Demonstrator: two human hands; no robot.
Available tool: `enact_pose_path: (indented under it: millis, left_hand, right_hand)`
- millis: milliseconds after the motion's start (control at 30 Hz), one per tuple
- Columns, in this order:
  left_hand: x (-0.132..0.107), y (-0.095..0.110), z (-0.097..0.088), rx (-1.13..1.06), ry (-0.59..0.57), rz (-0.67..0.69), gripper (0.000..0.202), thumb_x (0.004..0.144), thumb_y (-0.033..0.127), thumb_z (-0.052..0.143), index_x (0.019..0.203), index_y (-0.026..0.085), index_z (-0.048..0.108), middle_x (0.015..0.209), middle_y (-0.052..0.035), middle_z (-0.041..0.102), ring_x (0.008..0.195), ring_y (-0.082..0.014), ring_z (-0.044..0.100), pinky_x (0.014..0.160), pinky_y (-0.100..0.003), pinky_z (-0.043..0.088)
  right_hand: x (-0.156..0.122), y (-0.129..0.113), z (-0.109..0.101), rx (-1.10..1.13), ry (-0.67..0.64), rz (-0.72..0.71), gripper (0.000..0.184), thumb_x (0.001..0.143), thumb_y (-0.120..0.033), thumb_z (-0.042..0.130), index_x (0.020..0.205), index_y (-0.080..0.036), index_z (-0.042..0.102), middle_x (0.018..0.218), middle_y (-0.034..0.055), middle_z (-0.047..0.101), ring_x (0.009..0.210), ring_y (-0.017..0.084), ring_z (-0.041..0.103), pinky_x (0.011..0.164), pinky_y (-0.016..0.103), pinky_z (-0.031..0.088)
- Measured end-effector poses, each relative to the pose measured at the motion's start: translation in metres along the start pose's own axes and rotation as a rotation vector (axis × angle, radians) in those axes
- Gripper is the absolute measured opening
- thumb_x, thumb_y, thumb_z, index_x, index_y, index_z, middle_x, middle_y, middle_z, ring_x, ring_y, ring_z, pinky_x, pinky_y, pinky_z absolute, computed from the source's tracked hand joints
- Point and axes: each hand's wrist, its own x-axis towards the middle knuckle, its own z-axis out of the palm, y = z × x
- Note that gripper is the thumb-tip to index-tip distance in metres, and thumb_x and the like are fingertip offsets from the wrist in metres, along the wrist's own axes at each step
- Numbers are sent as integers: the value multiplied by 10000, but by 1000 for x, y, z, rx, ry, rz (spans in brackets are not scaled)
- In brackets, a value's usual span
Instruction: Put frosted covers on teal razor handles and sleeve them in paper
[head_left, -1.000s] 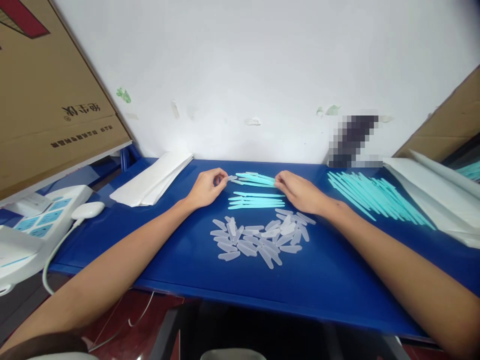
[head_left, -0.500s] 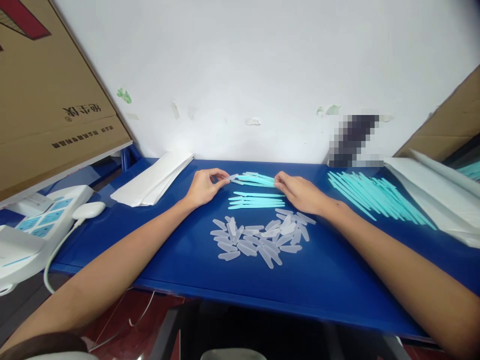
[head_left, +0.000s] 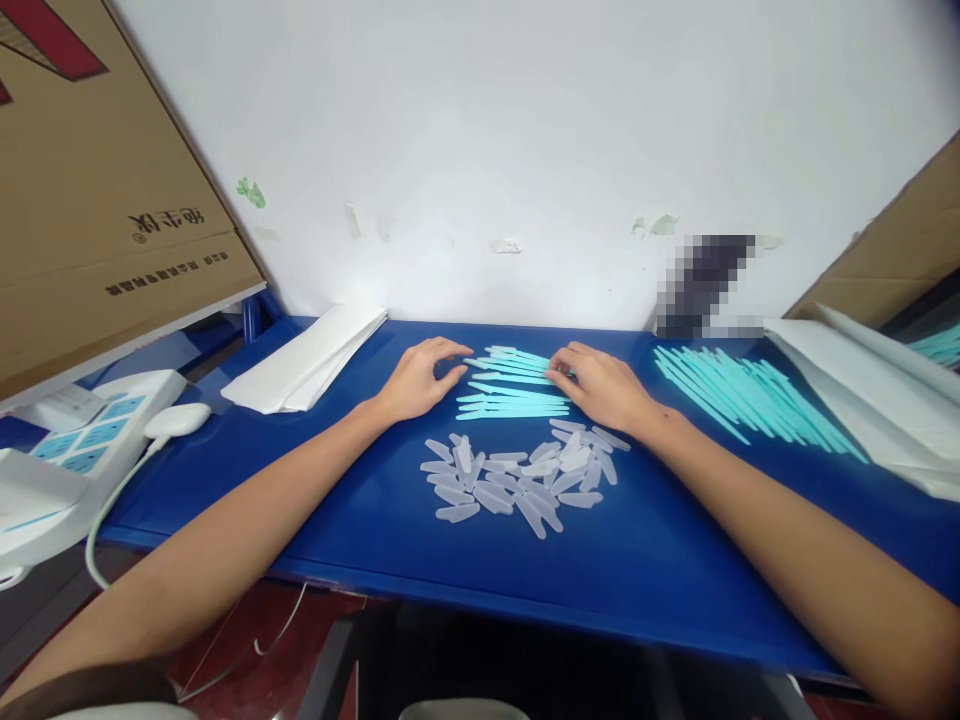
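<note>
Several turquoise eyebrow razors lie side by side at the middle of the blue table, with a further group just behind them. My left hand is by the left ends of the rear group, thumb and fingers apart and holding nothing. At the right ends, my right hand has its thumb and fingertips closed on the handle of an eyebrow razor; the fingers partly hide that handle. In front of the razors is a loose spread of translucent blade caps.
More turquoise razors are heaped at the right, beside white packaging. White paper bags lie at the back left. A power strip with a white charger stands left, below a cardboard box. A white wall rises behind.
My left hand has let go of the translucent cap at the razor's left end and its fingers have spread. The razor by my right hand now lies lower, alongside the rear group.
</note>
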Motion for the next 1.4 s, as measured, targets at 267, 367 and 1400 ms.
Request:
enact_pose_path:
  millis: [267,367,1400]
  left_hand:
    - [-3,44,-6,-31,-370,221,284,1017,389,547,1042,211,767,977,-68,659,932,-213,582,812,-333,445]
    - [-2,63,3,32,-449,282,339,1049,433,486,1206,261,732,1063,-84,609,975,-228,540,835,-342,403]
    - [-7,88,24,-155,-435,78,167,979,309,578,1040,237,716,1003,-21,753,962,-241,561,862,-406,367]
  right_hand:
    - [3,-1,-8,134,-166,-77,206,913,-376,571,834,-215,672,771,22,628,668,158,533,625,306,350]
    - [5,-4,-10,174,-200,-9,224,909,-372,565,809,-208,682,678,8,593,616,149,501,617,307,335]
    - [5,18,-17,166,-310,-97,264,920,-426,530,852,-197,643,842,67,591,760,201,547,710,344,430]
